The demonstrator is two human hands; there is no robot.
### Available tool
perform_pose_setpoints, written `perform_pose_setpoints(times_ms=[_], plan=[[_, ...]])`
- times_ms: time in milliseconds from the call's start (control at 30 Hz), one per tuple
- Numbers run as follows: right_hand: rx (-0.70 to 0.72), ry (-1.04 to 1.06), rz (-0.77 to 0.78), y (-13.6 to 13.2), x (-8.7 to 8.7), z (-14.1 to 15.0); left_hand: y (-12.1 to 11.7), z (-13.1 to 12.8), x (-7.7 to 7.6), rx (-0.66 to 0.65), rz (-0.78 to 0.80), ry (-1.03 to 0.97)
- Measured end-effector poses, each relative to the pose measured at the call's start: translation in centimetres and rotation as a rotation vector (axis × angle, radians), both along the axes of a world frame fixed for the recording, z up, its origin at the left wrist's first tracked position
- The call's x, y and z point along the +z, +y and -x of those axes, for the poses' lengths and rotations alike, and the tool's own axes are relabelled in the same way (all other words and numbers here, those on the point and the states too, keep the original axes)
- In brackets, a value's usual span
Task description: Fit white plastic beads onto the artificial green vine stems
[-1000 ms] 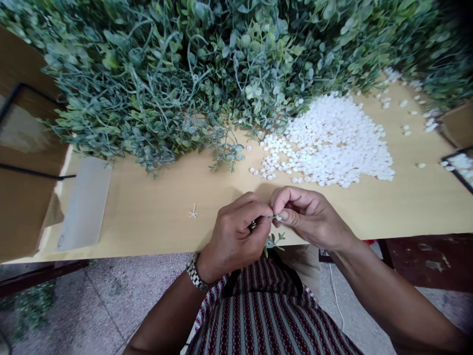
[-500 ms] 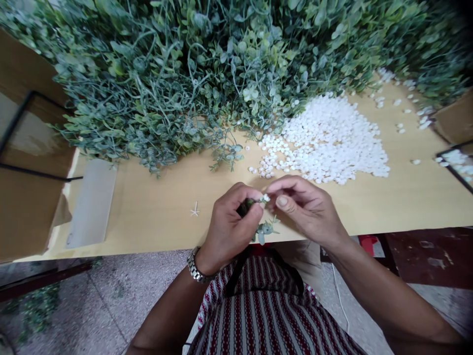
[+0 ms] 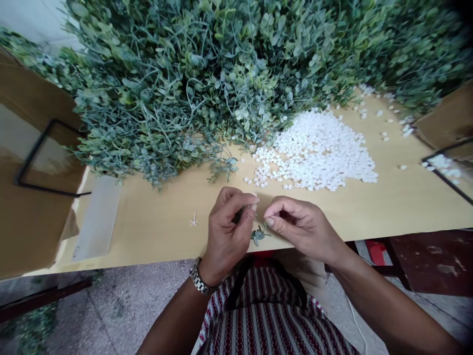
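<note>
My left hand [image 3: 231,224], with a metal watch [image 3: 199,278] at the wrist, is closed in a pinch. A speck of white shows at its fingertips, and its curled fingers hide most of what they hold. Below them hangs a small green leafy sprig [image 3: 258,235], which looks artificial. My right hand [image 3: 305,227] pinches at the upper tip of this sprig with thumb and forefinger. Beyond both hands lies a heap of small white round pieces [image 3: 325,153]. A tiny white star-shaped stem piece [image 3: 193,220] rests on the table left of my left hand.
A big mass of artificial foliage [image 3: 192,88] covers the back of the table [image 3: 155,227]. At left stand a cardboard box [image 3: 33,197] with a black wire frame [image 3: 24,170] and a translucent strip [image 3: 98,217]. Another cardboard box [image 3: 453,118] is at right.
My right hand has come off the white piece at my left fingertips and moved down to the sprig's tip. The left hand keeps its pinch. The whole view has shifted slightly.
</note>
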State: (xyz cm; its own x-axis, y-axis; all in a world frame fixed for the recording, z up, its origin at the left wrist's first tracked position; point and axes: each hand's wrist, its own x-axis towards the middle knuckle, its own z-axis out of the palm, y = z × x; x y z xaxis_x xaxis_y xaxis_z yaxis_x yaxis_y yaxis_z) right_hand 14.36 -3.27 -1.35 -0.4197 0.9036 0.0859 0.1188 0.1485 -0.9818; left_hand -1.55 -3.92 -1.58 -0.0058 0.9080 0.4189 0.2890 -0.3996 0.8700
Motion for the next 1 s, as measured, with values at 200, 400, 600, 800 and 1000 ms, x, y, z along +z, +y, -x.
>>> perform_pose_setpoints(times_ms=[200,400,600,800,1000], plan=[[0.113,-0.044,-0.016,0.4,0.2,-0.4,0.4,0.0,-0.2,0.072,-0.022,-0.03],[0.099,-0.156,-0.24,0.6,0.1,-0.2,0.3,0.2,-0.2,0.132,-0.048,0.074],[-0.041,-0.248,-0.515,0.4,0.5,0.6,-1.0,1.1,0.6,-0.092,-0.218,0.537],[-0.099,-0.209,-0.615,-0.1,0.3,1.2,-0.7,1.0,0.0,-0.218,-0.212,0.374],[-0.146,-0.449,-0.77,2.0,0.3,-2.3,-0.3,1.0,-0.2,-0.147,-0.165,0.397]])
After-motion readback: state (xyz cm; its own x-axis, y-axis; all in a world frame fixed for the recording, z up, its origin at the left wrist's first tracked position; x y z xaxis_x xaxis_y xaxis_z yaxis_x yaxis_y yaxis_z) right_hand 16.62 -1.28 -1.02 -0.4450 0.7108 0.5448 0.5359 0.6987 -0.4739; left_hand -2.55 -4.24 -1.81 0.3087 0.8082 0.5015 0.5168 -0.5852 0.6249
